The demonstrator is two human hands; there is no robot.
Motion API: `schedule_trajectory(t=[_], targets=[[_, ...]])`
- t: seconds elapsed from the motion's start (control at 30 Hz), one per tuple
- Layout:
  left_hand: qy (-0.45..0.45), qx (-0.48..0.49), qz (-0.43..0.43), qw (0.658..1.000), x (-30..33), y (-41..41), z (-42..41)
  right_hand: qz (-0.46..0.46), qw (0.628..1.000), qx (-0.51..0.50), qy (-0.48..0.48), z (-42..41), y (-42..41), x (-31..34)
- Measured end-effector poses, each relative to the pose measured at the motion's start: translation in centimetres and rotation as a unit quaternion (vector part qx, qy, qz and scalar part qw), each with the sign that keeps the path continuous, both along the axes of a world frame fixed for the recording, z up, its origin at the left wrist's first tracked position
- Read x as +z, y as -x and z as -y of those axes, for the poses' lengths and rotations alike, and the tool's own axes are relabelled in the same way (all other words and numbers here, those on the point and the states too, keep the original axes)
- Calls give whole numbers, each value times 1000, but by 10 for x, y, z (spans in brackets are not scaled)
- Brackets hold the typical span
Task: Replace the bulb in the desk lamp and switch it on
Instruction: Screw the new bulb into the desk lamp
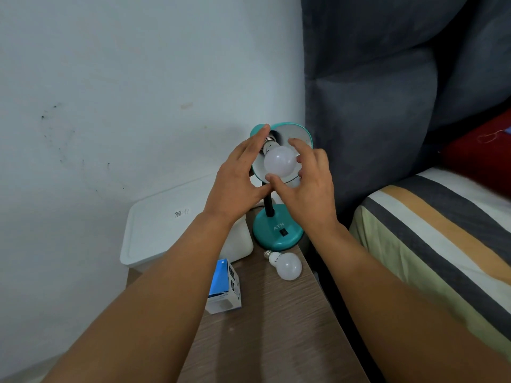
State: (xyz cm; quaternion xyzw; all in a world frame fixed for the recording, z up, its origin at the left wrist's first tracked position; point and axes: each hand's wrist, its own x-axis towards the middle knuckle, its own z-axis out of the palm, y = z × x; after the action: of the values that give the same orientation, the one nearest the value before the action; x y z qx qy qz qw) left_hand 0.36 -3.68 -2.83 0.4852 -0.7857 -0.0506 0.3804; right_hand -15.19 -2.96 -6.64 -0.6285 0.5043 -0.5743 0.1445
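Note:
A teal desk lamp (278, 233) stands on a wooden bedside table (276, 313), its shade (300, 131) tilted toward me. A white bulb (279, 161) sits at the shade's mouth with its metal screw base at the socket. My left hand (237, 178) holds the shade's left rim, fingers stretched along it. My right hand (307, 183) curls around the bulb, thumb under it and fingertips on its right side. A second white bulb (286, 265) lies on the table in front of the lamp base. A black rocker switch (282, 232) is on the base.
A blue and white bulb box (225, 286) stands on the table's left part. A white lidded plastic bin (166, 225) sits to the left against the wall. A grey padded headboard (373, 106) and a striped bed (431, 244) are on the right.

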Motion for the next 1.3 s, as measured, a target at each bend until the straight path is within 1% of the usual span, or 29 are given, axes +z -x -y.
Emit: schedule_trajectory(t=[0.07,0.17,0.33,0.4,0.5,0.57,0.7,0.97,1.07,1.17,1.3], targets=[[2,-1,4,1000,1,0,0,-21,1000,-6,7,-1,1,0],[9,-5,19,1000,3,0,0,-24,1000,-8,3,-1,4,2],[5,-16,37,999,6,-2,1,-34,999,20,22,4,9,4],[-2,-17,49,999,8,-4,1,-67,997,20,33,4,11,3],[-13,-17,68,997,10,-5,1,-145,988,-10,55,4,15,2],[-16,-18,68,997,10,-5,1,-165,985,-13,51,5,16,1],[-11,-27,59,998,9,-7,2,-139,989,22,33,1,13,-1],[-15,-34,50,998,9,-8,3,-116,993,21,19,1,9,3],[-19,-35,49,998,10,-8,3,-123,992,24,17,2,11,4],[-23,-36,52,998,11,-9,1,-154,988,17,21,1,14,6],[-23,-49,52,997,12,-9,1,-141,989,17,26,-1,13,9]])
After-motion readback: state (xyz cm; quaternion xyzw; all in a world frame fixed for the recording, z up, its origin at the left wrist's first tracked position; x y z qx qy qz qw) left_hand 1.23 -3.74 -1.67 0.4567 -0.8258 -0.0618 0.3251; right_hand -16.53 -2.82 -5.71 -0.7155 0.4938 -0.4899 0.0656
